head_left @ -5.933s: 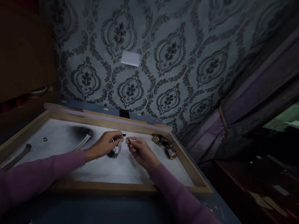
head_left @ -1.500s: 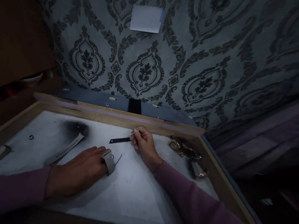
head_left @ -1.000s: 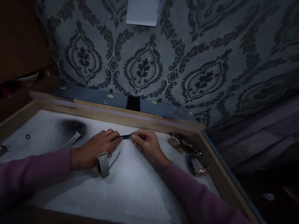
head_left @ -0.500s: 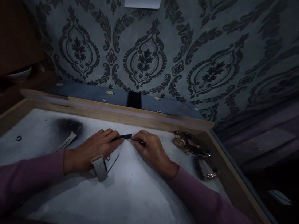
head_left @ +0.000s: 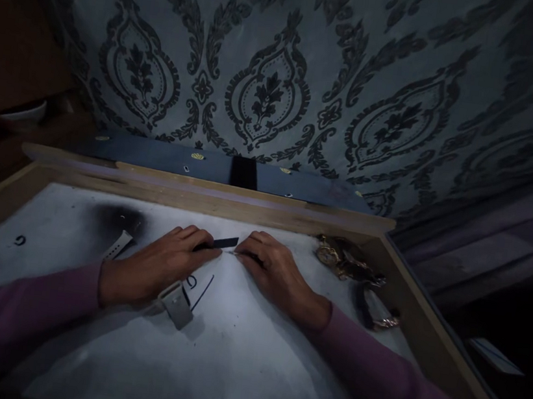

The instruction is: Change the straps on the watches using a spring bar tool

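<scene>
My left hand point(head_left: 164, 264) is closed on a dark flat strip point(head_left: 226, 242), which looks like a watch strap and juts out past my fingers to the right. Facing it, my right hand point(head_left: 274, 272) pinches a thin tool with a bright tip point(head_left: 230, 252), pointed at the strip's lower edge. Fingers cover most of the tool, so its exact kind is unclear. Just below my left wrist lies a smartwatch with a light grey strap point(head_left: 178, 305). A white perforated strap piece point(head_left: 117, 245) rests behind my left forearm.
A shallow wooden tray point(head_left: 188, 194) with a white base surrounds my hands. Gold-coloured wristwatches point(head_left: 331, 254) and another bracelet watch point(head_left: 378, 319) lie at its right. A dark smudge point(head_left: 116, 219) marks the back left. Patterned wallpaper point(head_left: 268, 95) rises behind.
The view has tipped slightly downward and closer. Both hands keep nearly the same pose at the strip, and slightly more of it shows between them.
</scene>
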Demonstrator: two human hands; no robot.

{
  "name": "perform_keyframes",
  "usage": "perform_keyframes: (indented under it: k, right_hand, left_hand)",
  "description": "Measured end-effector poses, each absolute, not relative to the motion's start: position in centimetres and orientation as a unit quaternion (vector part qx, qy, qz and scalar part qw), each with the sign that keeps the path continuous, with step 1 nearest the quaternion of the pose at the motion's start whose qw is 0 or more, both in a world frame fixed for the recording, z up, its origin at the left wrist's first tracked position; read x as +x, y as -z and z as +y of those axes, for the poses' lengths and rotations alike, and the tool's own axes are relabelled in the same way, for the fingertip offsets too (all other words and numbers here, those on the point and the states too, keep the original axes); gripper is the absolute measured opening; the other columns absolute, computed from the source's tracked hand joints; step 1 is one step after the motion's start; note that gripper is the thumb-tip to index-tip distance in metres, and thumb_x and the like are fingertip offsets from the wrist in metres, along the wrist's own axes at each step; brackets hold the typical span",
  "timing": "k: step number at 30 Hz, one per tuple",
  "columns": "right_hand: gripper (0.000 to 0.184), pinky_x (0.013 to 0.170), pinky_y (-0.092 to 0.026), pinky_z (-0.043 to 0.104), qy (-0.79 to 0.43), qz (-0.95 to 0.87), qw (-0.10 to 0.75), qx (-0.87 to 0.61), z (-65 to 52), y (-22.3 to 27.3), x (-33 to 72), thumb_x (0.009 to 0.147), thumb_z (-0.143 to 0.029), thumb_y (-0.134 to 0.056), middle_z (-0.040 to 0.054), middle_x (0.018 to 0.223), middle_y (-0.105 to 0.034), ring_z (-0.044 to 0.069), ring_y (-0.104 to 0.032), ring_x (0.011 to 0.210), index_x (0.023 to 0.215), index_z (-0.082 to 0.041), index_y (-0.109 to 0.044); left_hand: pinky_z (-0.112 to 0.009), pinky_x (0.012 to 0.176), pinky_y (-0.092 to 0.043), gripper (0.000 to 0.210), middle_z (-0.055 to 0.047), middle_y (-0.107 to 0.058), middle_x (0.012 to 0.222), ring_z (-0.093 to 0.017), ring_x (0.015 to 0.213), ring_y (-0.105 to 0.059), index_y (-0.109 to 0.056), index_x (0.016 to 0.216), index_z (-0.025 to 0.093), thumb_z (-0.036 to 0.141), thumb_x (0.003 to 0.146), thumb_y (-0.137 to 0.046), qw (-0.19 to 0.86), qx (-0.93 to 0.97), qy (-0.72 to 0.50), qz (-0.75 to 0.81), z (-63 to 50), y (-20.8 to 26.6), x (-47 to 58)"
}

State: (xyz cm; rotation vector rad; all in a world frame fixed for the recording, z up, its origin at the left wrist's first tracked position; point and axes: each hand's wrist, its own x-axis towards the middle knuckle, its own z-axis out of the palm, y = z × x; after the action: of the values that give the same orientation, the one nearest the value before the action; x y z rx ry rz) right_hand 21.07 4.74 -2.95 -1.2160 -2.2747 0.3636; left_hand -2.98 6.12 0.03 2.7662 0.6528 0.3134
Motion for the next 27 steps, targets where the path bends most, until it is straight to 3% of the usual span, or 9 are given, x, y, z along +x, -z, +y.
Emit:
perform_keyframes:
  k: [11,27]
  right_hand:
    - [0.018,0.068,-0.044,0.029,-0.154,-0.841,0.263,-0.447,4.81,2.48,20.97,0.09,-0.009,-0.055,0.0049,0.079,-0.064,0.018,-0.058,0.077,0.081,-0.018,-0.068]
    - [0.021,0.066,-0.044,0.028,-0.155,-0.853,0.265,-0.422,5.16,2.41,21.1,0.09,-0.01,-0.055,0.0045,0.076,-0.064,0.017,-0.058,0.075,0.079,-0.019,-0.07]
  left_hand:
    - [-0.036,0.091,-0.043,0.042,-0.008,-0.052,0.119,-0.021,0.105,-0.048,-0.048,0.134,0.028,0.013,0.095,-0.042,0.196,0.944,-0.12,0.236,6.86,0.21,-3.16]
    - [-0.035,0.091,-0.042,0.039,-0.006,-0.052,0.116,-0.02,0.104,-0.047,-0.053,0.128,0.028,0.012,0.094,-0.04,0.193,0.943,-0.113,0.246,6.82,0.08,-2.89]
